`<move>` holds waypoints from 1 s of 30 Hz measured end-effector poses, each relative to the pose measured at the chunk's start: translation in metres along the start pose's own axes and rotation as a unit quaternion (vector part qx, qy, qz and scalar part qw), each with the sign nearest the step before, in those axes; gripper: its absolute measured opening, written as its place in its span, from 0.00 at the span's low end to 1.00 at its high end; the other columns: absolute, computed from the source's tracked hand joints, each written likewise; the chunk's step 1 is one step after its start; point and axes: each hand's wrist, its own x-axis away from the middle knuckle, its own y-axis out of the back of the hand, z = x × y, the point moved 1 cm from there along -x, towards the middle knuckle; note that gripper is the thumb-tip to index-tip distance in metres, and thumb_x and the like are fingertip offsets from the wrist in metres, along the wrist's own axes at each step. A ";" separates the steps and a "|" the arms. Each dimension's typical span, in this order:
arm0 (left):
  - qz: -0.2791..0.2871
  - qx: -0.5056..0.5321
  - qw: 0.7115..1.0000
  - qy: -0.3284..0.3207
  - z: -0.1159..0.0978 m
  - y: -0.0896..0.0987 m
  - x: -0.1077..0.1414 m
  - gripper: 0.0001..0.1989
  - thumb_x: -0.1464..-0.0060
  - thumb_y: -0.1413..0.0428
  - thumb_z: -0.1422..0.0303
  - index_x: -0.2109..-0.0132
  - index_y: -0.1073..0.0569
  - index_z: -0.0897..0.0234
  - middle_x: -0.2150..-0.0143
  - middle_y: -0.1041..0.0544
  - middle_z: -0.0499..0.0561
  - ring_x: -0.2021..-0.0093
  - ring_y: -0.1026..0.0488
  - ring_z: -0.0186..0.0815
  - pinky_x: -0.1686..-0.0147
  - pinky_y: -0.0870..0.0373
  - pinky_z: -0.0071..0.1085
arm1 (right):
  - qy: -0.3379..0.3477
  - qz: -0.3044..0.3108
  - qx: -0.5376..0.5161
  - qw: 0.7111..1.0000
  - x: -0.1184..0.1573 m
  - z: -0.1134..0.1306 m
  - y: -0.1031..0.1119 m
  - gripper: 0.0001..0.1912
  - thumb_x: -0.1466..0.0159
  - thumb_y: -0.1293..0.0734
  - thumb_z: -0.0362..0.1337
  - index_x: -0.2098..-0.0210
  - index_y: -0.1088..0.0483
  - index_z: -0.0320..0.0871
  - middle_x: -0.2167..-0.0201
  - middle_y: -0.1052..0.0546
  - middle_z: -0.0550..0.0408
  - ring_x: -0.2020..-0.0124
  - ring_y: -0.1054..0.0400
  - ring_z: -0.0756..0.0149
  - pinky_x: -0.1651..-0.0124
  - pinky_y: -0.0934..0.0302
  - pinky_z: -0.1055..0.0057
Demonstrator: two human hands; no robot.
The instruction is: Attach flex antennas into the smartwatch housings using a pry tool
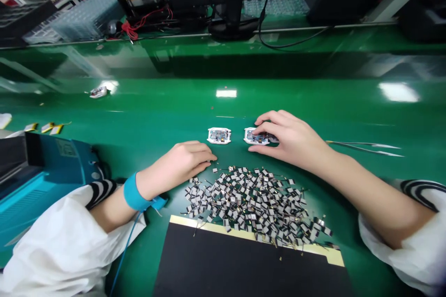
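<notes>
My right hand (289, 139) lies over a white-framed circuit board module (256, 137), its fingers and thumb gripping the module and hiding part of it. A second white-framed module (219, 135) sits on the green mat, a little apart from the fingertips of my left hand (184, 160). That hand is curled shut, with nothing visible in it. Just below both hands spreads a loose pile of small black-and-silver components with thin wires (247, 204). A long pair of steel tweezers (365, 147) lies to the right of my right hand.
A black mat with a yellow edge (244, 260) lies in front of the pile. A blue tool case (45, 181) stands at the left, near yellow-tagged flat batteries (45, 127). A blue wrist strap (134, 192) trails a cord. Monitor stand and cables stand at the back.
</notes>
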 end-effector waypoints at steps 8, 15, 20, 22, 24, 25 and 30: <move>-0.163 0.072 0.979 0.097 0.013 0.010 -0.015 0.08 0.46 0.49 0.70 0.60 0.27 0.64 0.64 0.26 0.48 0.65 0.29 0.28 0.65 0.33 0.22 | 0.043 0.007 -0.063 0.997 -0.042 0.022 -0.031 0.22 0.44 0.36 0.48 0.59 0.32 0.37 0.63 0.32 0.49 0.61 0.38 0.61 0.58 0.40 0.66; -0.130 0.073 0.988 0.049 0.012 -0.009 -0.033 0.07 0.46 0.49 0.73 0.62 0.27 0.65 0.63 0.27 0.49 0.63 0.30 0.28 0.63 0.33 0.22 | 0.072 -0.022 -0.043 0.996 -0.017 -0.012 -0.023 0.21 0.42 0.38 0.48 0.57 0.32 0.39 0.65 0.32 0.50 0.65 0.39 0.66 0.63 0.42 0.70; -0.078 0.136 0.988 0.008 0.008 -0.013 -0.028 0.06 0.46 0.50 0.72 0.63 0.27 0.65 0.63 0.28 0.49 0.63 0.30 0.28 0.63 0.33 0.22 | 0.103 -0.024 0.056 0.993 -0.013 -0.020 -0.017 0.24 0.41 0.42 0.52 0.57 0.32 0.39 0.69 0.32 0.51 0.68 0.40 0.65 0.66 0.44 0.70; -0.044 0.185 0.982 0.009 0.006 -0.011 -0.026 0.06 0.46 0.49 0.72 0.65 0.27 0.65 0.64 0.28 0.49 0.65 0.30 0.28 0.64 0.33 0.22 | 0.113 -0.022 0.093 0.989 -0.014 -0.015 -0.016 0.25 0.40 0.42 0.52 0.57 0.32 0.38 0.69 0.32 0.50 0.68 0.40 0.65 0.67 0.44 0.69; -0.008 0.229 0.973 0.010 0.004 -0.008 -0.025 0.05 0.47 0.48 0.72 0.65 0.27 0.65 0.64 0.27 0.49 0.65 0.30 0.27 0.65 0.32 0.21 | 0.116 -0.017 0.118 0.986 -0.014 -0.006 -0.016 0.25 0.41 0.43 0.53 0.57 0.32 0.38 0.68 0.32 0.50 0.68 0.40 0.64 0.67 0.45 0.69; 0.006 0.247 0.969 0.009 0.003 -0.007 -0.025 0.05 0.47 0.48 0.72 0.65 0.27 0.64 0.64 0.27 0.48 0.65 0.30 0.27 0.65 0.32 0.21 | 0.117 -0.014 0.122 0.986 -0.014 -0.001 -0.016 0.25 0.40 0.43 0.53 0.57 0.32 0.38 0.68 0.32 0.50 0.68 0.40 0.63 0.67 0.45 0.68; -0.082 0.238 0.966 0.063 0.002 -0.001 -0.030 0.05 0.48 0.47 0.72 0.64 0.27 0.64 0.65 0.27 0.48 0.65 0.29 0.27 0.66 0.32 0.20 | 0.081 0.000 0.009 0.997 -0.017 0.015 -0.024 0.25 0.42 0.40 0.52 0.57 0.33 0.37 0.66 0.33 0.50 0.66 0.38 0.64 0.66 0.44 0.71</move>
